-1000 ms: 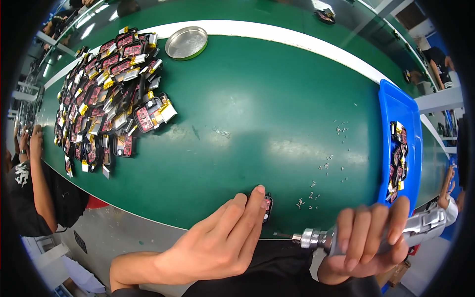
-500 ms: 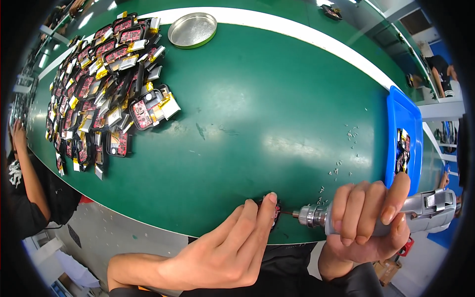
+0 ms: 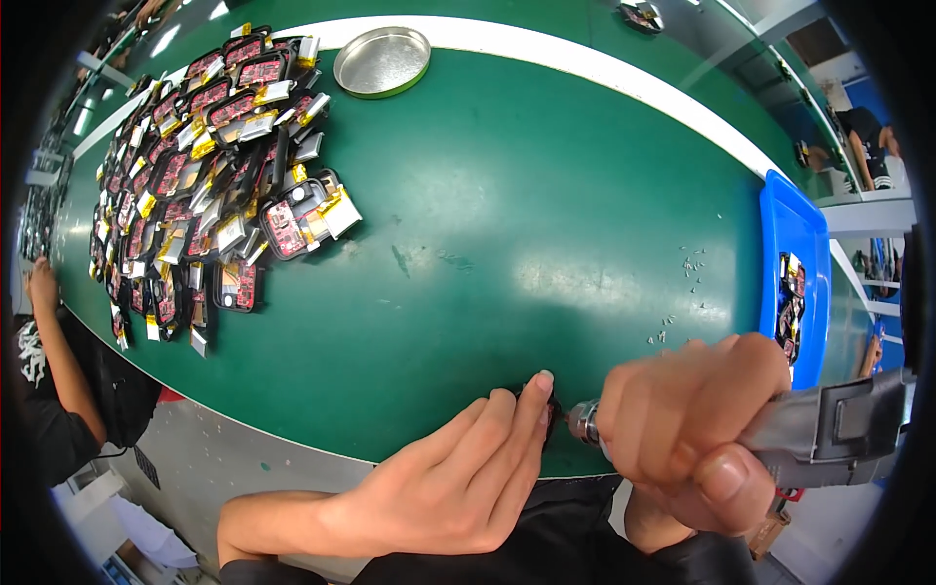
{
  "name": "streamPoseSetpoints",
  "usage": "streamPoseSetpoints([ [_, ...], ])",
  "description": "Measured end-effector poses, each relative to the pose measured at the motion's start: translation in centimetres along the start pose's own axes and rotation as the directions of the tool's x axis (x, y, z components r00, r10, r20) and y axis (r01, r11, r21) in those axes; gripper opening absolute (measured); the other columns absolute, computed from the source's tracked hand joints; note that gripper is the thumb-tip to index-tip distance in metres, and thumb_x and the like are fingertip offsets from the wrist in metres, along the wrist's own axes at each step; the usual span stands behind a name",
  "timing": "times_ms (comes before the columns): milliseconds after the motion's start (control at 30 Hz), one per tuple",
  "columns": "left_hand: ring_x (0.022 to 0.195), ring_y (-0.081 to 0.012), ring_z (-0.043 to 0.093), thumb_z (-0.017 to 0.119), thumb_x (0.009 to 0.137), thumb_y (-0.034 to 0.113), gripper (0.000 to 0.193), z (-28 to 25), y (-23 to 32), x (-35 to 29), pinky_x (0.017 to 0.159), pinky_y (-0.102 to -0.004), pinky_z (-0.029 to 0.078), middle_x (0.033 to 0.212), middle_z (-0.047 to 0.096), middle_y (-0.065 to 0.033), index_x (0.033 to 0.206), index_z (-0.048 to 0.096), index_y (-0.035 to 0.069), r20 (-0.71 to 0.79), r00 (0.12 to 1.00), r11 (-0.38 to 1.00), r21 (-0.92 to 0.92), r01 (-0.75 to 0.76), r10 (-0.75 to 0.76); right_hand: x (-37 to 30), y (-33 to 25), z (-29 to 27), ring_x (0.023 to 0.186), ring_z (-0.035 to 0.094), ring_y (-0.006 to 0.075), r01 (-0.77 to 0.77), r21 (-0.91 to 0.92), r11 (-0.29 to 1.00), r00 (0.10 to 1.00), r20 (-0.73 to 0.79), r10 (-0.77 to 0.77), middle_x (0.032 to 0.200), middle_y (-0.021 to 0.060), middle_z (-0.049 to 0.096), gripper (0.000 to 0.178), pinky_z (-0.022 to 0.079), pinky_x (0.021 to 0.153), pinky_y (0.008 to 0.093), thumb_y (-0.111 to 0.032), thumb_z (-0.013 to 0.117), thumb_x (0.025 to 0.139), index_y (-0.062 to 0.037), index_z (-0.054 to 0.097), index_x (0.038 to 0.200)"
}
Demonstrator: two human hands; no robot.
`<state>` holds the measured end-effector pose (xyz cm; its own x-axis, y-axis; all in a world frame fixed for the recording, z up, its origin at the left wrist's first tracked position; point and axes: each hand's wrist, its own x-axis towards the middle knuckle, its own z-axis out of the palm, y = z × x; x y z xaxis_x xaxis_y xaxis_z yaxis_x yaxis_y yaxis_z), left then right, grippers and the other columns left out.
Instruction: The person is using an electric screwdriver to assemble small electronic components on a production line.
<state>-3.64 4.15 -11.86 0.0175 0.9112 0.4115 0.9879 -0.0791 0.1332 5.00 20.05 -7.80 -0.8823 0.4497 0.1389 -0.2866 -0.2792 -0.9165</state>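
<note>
At the table's near edge, my left hand (image 3: 453, 478) is closed over a small black device housing (image 3: 553, 419). Most of it is hidden behind my fingers. My right hand (image 3: 687, 429) is wrapped round a grey electric screwdriver (image 3: 829, 439), held nearly level. Its metal chuck (image 3: 583, 422) points left, close against the housing; whether the bit sits on a screw, I cannot tell. Small loose screws (image 3: 694, 263) lie scattered on the green table beyond my right hand.
A large heap of open black housings (image 3: 175, 175) with red boards and silver battery packs covers the left side. A round metal tin (image 3: 382, 60) stands at the back. On the right, a blue tray (image 3: 814, 219) holds several housings. Another person's arm (image 3: 73, 361) is at far left.
My right hand has turned over the screwdriver and moved left, bringing the chuck up close to the housing. My left hand stays nearly in place.
</note>
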Motion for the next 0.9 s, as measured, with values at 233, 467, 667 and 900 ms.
streamPoseSetpoints([
  [233, 0.083, -0.0258, 0.06, 0.059, 0.077, 0.003, 0.019, -1.3, 0.3, 0.0, 0.073, -0.0295, 0.052, 0.101, 0.065, -0.0209, 0.089, 0.065, -0.01, 0.035, 0.999, 1.0, 0.011, 0.012, -0.013, 0.4, -0.3, 1.9, 0.035, 0.035, 0.0127, 0.027, 0.036, 0.999, 0.999, -0.02, -0.026, 0.048, 0.0011, 0.042, 0.022, 0.031, 0.04, 0.0278, -0.013, 0.062, 0.08, -0.0065, 0.043, 0.073],
  [467, 0.095, -0.0298, 0.059, 0.059, 0.073, 0.008, 0.035, -2.0, 0.0, -1.0, 0.084, -0.0351, 0.05, 0.11, 0.058, -0.0231, 0.102, 0.058, -0.011, 0.08, 0.997, 0.996, -0.093, -0.008, 0.015, -0.7, -0.2, 0.3, 0.04, 0.044, 0.0164, 0.055, 0.199, 0.978, 0.995, 0.068, -0.07, 0.05, 0.0075, 0.05, 0.018, 0.038, 0.043, 0.0284, -0.009, 0.063, 0.08, -0.0012, 0.049, 0.072],
  [667, 0.093, -0.0323, 0.059, 0.067, 0.071, -0.004, 0.037, -7.8, -7.0, -1.7, 0.08, -0.0402, 0.046, 0.103, 0.063, -0.0139, 0.107, 0.058, 0.0, -0.262, 0.888, 0.912, 0.058, 0.406, -0.379, -5.2, -1.3, -4.3, 0.035, 0.037, 0.0114, 0.273, 0.386, 0.881, 0.955, -0.217, -0.2, 0.046, 0.0019, 0.04, 0.015, 0.036, 0.043, 0.0279, -0.013, 0.052, 0.087, -0.0058, 0.039, 0.086],
  [900, 0.108, -0.038, 0.051, 0.057, 0.086, 0.001, 0.028, -10.4, -12.6, -3.6, 0.092, -0.0444, 0.043, 0.119, 0.058, -0.0175, 0.114, 0.057, -0.001, -0.327, 0.778, 0.595, 0.507, 0.624, -0.537, -8.1, -0.5, -5.5, 0.036, 0.033, 0.011, 0.203, 0.465, 0.862, 0.962, -0.26, -0.086, 0.049, 0.0006, 0.034, 0.011, 0.037, 0.047, 0.0309, -0.012, 0.047, 0.087, -0.0069, 0.037, 0.086],
])
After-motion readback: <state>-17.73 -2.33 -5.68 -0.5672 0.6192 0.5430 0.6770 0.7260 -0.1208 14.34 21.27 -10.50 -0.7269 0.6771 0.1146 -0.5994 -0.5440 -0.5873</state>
